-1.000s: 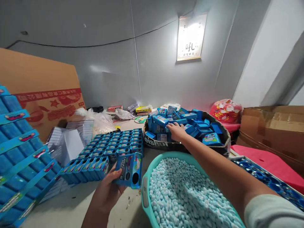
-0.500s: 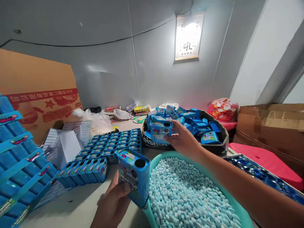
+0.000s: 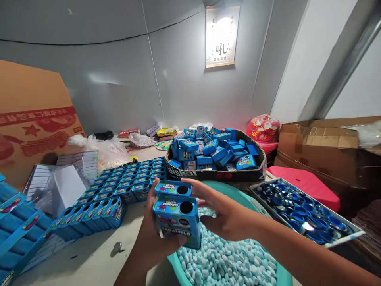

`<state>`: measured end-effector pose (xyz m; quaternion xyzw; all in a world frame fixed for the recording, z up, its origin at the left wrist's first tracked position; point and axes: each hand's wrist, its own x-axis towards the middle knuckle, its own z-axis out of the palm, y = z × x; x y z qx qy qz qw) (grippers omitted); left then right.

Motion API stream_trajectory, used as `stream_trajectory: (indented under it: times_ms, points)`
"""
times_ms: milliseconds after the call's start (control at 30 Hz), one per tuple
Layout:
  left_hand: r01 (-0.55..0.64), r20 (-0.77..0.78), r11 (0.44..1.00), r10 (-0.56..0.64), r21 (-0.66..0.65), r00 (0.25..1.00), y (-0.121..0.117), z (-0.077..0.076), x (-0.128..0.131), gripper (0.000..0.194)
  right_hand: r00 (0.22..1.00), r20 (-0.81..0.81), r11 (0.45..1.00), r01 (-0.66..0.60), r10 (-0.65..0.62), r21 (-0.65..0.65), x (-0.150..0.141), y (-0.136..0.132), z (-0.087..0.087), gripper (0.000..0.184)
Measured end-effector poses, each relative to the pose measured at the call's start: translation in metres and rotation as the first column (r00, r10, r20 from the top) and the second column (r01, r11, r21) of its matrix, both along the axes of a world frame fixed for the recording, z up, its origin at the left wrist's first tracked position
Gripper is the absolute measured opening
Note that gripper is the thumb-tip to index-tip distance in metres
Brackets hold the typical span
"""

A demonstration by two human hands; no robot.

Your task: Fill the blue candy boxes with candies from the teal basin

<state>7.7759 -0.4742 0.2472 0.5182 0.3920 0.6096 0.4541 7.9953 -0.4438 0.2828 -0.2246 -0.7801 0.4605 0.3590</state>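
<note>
My left hand [image 3: 156, 228] is closed round two blue candy tins standing one behind the other. The front tin [image 3: 178, 224] is upright, with a dark round hole in its top, and my thumb presses its face. Just behind it the second tin [image 3: 171, 188] shows a similar hole. My right hand [image 3: 222, 212] reaches in from the right; its stretched fingertips touch the back tin's right end, while its thumb stands apart from both tins. Below the hands is a turquoise tub [image 3: 178, 264] of pale blue and white candies [image 3: 226, 258].
A box [image 3: 196, 175] heaped with blue tins stands behind the tub. At right lies a white tray [image 3: 342, 238] of blue-and-silver round lids. Rows of upright tins [image 3: 127, 190] stand at left, near stacked blue display packs [image 3: 18, 226] and a large carton [image 3: 35, 127].
My right hand has brought its tin from near the box down to the left, behind the one in my left hand. The camera view has turned to the right.
</note>
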Motion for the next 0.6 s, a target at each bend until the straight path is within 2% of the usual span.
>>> stream_trajectory:
  times_ms: [133,200,267,367,433,500,533,600]
  points:
    - [0.007,-0.034,1.000,-0.008,-0.028,0.999,0.001,0.004,0.006,0.090,0.982,-0.076,0.973,-0.180,0.170,-0.144,0.006,-0.003,-0.011,0.116]
    - [-0.027,-0.089,1.000,0.026,-0.005,0.996,0.001,0.002,0.014,0.077,0.980,-0.135,0.975,-0.164,0.144,-0.149,0.004,-0.006,-0.019,0.130]
    - [-0.009,-0.144,1.000,0.008,-0.004,0.989,0.000,-0.001,0.026,0.071,0.972,-0.225,0.982,-0.107,0.070,-0.157,-0.002,-0.009,-0.027,0.128]
    - [0.031,-0.106,0.999,-0.035,-0.040,0.994,-0.001,-0.005,0.044,0.080,0.942,-0.334,0.982,-0.028,-0.037,-0.186,-0.015,-0.014,-0.033,0.114]
    - [-0.014,-0.020,0.999,0.014,-0.034,1.000,0.002,-0.008,0.050,0.098,0.938,-0.340,0.974,-0.008,-0.070,-0.224,-0.018,-0.015,-0.032,0.115]
    - [-0.075,0.007,0.997,0.075,-0.009,0.997,0.008,-0.011,0.050,0.112,0.953,-0.298,0.964,-0.031,-0.052,-0.266,-0.014,-0.012,-0.030,0.118]
    - [-0.104,-0.013,0.995,0.104,0.005,0.994,0.013,-0.013,0.048,0.112,0.964,-0.263,0.959,-0.032,-0.045,-0.282,-0.009,-0.009,-0.029,0.114]
    - [-0.195,-0.071,0.981,0.196,0.020,0.978,0.024,-0.021,0.042,0.101,0.986,-0.151,0.955,0.023,-0.070,-0.294,0.006,0.001,-0.027,0.097]
